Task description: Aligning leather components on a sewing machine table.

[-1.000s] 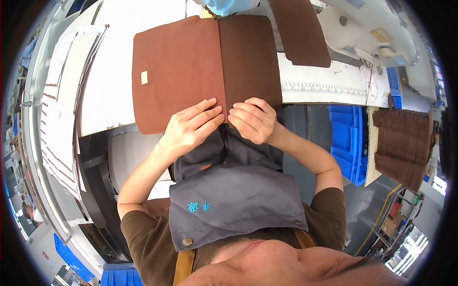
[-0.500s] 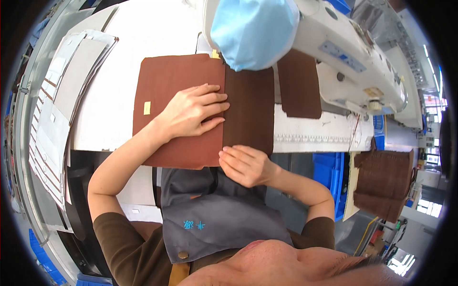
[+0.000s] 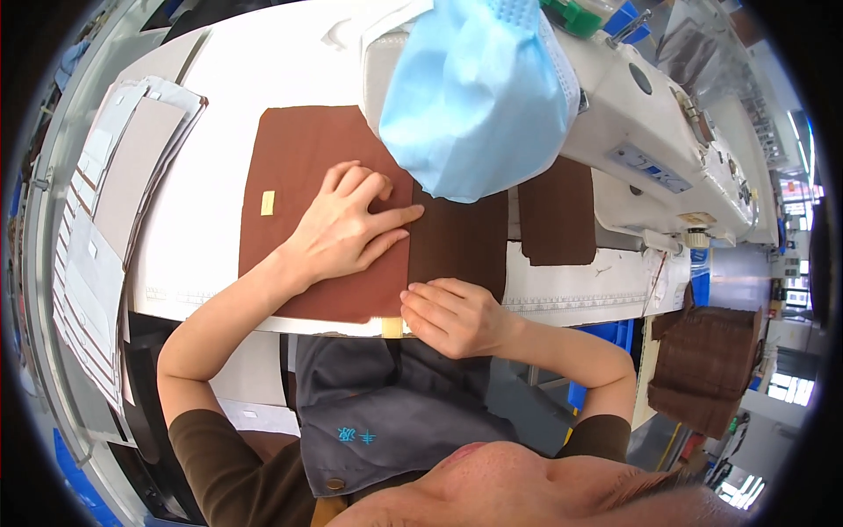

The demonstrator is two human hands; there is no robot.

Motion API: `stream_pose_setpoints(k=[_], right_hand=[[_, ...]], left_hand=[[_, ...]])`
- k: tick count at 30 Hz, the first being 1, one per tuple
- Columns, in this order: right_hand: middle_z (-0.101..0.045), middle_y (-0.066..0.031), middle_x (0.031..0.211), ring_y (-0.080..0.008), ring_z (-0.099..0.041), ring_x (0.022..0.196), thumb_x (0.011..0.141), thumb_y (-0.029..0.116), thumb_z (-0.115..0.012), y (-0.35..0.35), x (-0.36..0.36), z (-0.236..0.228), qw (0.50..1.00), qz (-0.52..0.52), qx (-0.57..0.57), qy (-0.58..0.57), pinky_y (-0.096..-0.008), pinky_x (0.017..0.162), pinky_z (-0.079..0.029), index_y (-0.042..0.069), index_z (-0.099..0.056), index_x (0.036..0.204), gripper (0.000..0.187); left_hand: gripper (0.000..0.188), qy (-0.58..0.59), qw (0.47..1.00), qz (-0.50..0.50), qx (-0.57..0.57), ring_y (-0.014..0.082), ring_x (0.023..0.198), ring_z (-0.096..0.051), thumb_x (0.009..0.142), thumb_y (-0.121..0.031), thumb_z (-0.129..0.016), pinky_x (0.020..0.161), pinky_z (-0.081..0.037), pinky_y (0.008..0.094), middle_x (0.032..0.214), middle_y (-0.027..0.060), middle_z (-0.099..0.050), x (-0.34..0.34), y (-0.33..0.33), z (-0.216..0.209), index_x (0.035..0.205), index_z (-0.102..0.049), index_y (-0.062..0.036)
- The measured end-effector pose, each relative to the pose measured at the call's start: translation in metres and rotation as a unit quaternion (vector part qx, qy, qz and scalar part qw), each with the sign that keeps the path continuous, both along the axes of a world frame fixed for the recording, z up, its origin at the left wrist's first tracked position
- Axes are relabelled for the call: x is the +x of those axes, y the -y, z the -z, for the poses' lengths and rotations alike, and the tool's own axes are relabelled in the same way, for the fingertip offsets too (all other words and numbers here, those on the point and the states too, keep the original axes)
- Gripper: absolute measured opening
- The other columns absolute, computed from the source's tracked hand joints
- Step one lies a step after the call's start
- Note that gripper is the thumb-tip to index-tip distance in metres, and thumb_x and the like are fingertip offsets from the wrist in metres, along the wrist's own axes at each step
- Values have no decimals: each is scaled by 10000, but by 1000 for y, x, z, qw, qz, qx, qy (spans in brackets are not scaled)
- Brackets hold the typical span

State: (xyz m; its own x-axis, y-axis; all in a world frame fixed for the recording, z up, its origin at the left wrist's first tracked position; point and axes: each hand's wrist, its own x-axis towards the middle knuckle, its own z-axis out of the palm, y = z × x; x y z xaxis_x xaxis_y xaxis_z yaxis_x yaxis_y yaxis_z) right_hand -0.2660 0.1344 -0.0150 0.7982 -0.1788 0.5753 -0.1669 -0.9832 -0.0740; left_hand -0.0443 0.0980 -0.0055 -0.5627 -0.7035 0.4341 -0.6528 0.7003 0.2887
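A reddish-brown panel lies flat on the white sewing table, joined along a straight line to a dark brown panel. My left hand rests on the reddish panel, fingers apart, its index fingertip touching the joint line. At the near end of that line my right hand has its fingers together and bent over the dark panel's near edge; its thumb is hidden. A light blue face mask covers the head of the white sewing machine and hides the needle area and the panels' far part.
A separate dark brown piece lies right of the joined panels. Layered pale sheets stand at the left. A ruler strip runs along the table's near edge. More dark brown pieces hang or lie at the right.
The joined panels have slid away from me, farther under the machine head; their near edge no longer overhangs the table. My left hand's fingers have bent more. The view has shifted slightly.
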Motion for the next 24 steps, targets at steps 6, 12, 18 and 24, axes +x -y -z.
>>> stream_pose_setpoints(k=[6,12,18,24], right_hand=[[-671,-107,882,-216,-656,828,699,87,-650,19,4,0,1000,-9,-6,2,-309,710,-545,4,-640,810,139],[-670,-98,871,-210,-653,815,695,86,-647,37,9,4,1000,-4,-19,9,-301,702,-537,12,-638,788,119],[-664,-85,846,-198,-652,808,692,67,-648,56,11,3,1000,2,-25,13,-284,675,-529,15,-646,770,94],[-669,-58,844,-187,-656,794,693,52,-663,68,16,5,998,38,-47,22,-263,637,-524,31,-664,761,71]], left_hand=[[243,18,1000,-8,-11,178,756,-422,809,-222,-679,724,-319,352,774,8,-426,-2,0,2,1043,-717,-172],[190,9,999,47,-19,174,811,-507,827,-149,-650,772,-366,328,814,22,-508,6,0,-1,1011,-695,-129],[167,-41,980,160,111,243,1110,-592,781,-122,-699,1018,-444,427,1089,67,-661,28,-1,-4,937,-677,-68],[178,-61,980,169,87,240,1036,-630,761,-100,-714,985,-472,420,1051,77,-680,33,14,2,936,-729,-72]])
